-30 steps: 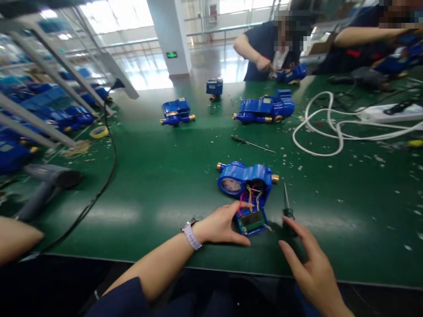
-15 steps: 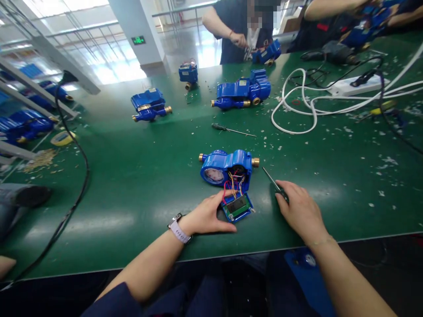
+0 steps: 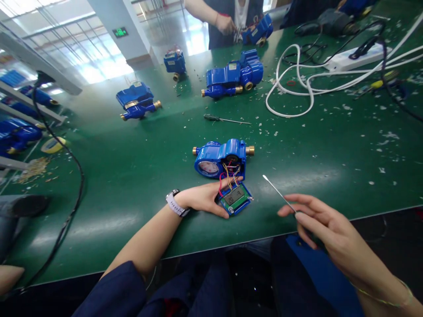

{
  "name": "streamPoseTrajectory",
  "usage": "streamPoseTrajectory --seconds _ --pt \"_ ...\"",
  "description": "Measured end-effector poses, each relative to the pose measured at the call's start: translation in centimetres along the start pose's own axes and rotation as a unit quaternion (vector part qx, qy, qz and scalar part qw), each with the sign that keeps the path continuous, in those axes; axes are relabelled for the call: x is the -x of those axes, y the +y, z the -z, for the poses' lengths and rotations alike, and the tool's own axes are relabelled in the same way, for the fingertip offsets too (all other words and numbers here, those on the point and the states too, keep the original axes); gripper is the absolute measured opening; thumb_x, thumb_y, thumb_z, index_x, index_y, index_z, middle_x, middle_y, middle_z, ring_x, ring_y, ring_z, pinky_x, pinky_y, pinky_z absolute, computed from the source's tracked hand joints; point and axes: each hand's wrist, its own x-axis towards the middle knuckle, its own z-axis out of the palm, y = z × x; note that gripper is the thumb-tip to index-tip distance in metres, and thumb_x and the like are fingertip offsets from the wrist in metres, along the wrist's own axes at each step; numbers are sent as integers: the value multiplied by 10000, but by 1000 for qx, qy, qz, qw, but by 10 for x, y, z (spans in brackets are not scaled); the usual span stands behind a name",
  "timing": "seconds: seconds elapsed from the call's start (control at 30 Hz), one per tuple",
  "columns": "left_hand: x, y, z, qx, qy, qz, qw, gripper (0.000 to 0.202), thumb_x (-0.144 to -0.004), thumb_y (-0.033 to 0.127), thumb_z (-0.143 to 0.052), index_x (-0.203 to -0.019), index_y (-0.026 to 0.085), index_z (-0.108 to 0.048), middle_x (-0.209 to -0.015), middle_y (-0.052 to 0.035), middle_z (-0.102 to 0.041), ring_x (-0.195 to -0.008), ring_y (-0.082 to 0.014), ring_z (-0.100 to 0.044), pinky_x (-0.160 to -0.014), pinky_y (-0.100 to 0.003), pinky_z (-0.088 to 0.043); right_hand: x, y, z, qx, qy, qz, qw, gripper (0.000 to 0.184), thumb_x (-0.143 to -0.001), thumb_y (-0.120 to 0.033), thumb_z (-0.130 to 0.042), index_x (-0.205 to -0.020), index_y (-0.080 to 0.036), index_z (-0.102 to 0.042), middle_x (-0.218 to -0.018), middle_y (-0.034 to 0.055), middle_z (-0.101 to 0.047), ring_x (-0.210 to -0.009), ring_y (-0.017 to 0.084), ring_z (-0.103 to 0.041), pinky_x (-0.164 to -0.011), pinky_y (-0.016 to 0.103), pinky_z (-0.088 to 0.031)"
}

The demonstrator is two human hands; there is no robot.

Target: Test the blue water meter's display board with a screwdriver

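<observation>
A blue water meter [image 3: 211, 156] with brass ends lies on the green table, its housing uncovered. Red, yellow and dark wires run from it to a circuit board with a small display [image 3: 235, 197], seated in a blue cover. My left hand [image 3: 206, 197] grips this board by its left edge, thumb below and fingers above, with digits showing on the display. In my right hand [image 3: 317, 220] is a screwdriver [image 3: 279, 192], held off to the right of the board, its tip pointing up and left. The handle is mostly hidden by my fingers.
Another screwdriver [image 3: 211, 117] lies beyond the meter. More blue meters [image 3: 137, 100] stand further back. A white power strip [image 3: 358, 57] with looped cables is at the right, a roll of tape [image 3: 53, 145] at the left. Across the table, a person [image 3: 226, 24] handles another meter.
My right hand has drawn back toward me and lifted the screwdriver, its fingers loosening around it. The display now shows digits. My left hand keeps its hold on the board; the view has shifted.
</observation>
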Motion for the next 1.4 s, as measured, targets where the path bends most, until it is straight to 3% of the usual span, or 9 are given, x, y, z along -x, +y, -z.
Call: streamPoseTrajectory --seconds 0.1,0.17,0.3,0.47,0.67,0.87,1.1,1.3,1.4 --pt "-7 -4 4 15 -27 -4 999 1173 -720 395 -826 -1596 129 -94 -1634 -176 -203 -1504 -326 -261 -1246 -464 -209 10 -6 -4 54 -60 2 997 383 -1014 -479 -589 -1273 -198 -575 -1060 111 -659 -473 85 -429 -416 189 -383" --pt "-8 -6 6 36 -34 -1 999 1191 -700 376 -845 -1597 138 -98 -1629 -189 -208 -1497 -330 -278 -1247 -456 -221 13 -13 -7 101 -81 17 991 324 -1028 -439 -553 -1261 -216 -587 -1068 86 -669 -577 112 -544 -463 176 -428" --pt "-6 -6 5 83 -28 -11 996 1048 -717 332 -830 -1541 113 -220 -1552 -218 -347 -1418 -308 -417 -1197 -421 -333 13 -22 -10 166 -100 62 979 251 -1020 -353 -508 -1224 -253 -614 -1056 14 -683 -976 147 -655 -820 187 -526" --pt "-8 -13 -2 7 22 -45 999 924 -660 373 -852 -1384 117 -337 -1375 -214 -498 -1296 -324 -518 -1125 -446 -408 13 -20 -13 235 -103 110 960 235 -1003 -285 -516 -1215 -331 -608 -1070 -77 -663 -953 81 -646 -847 123 -491" --pt "-13 -26 -12 -69 44 -111 990 975 -695 409 -821 -1432 165 -230 -1454 -230 -456 -1390 -362 -418 -1203 -531 -268 18 -9 -17 309 -123 153 931 333 -1051 -261 -472 -1353 -399 -496 -1200 -79 -606 -1077 89 -600 -923 167 -485" --pt "-11 -25 -14 -72 66 -96 991 1047 -658 461 -835 -1473 143 -259 -1463 -229 -408 -1385 -359 -434 -1174 -495 -361 15 -12 -21 363 -126 193 903 335 -1077 -207 -363 -1351 -355 -486 -1155 -76 -634 -1021 83 -637 -838 192 -536" --pt "-13 -20 -13 -49 74 -129 988 864 -659 412 -848 -1349 180 -383 -1368 -182 -504 -1289 -317 -515 -1124 -491 -400 10 -15 -25 387 -131 226 884 331 -1051 -169 -361 -1320 -306 -497 -1090 -42 -635 -917 127 -671 -719 251 -579" --pt "-13 -22 -15 -58 70 -130 987 904 -648 457 -858 -1359 186 -368 -1288 -171 -581 -1206 -323 -566 -1075 -501 -409 10 -16 -26 382 -121 249 882 311 -1074 -153 -331 -1281 -286 -521 -1109 -20 -634 -892 153 -677 -629 257 -571" --pt "-12 -21 -17 -55 72 -115 989 991 -658 452 -857 -1421 190 -282 -1376 -204 -526 -1302 -339 -514 -1111 -492 -384 11 -16 -28 383 -118 269 876 315 -1092 -140 -303 -1292 -256 -516 -1104 9 -637 -874 166 -685 -571 252 -556"
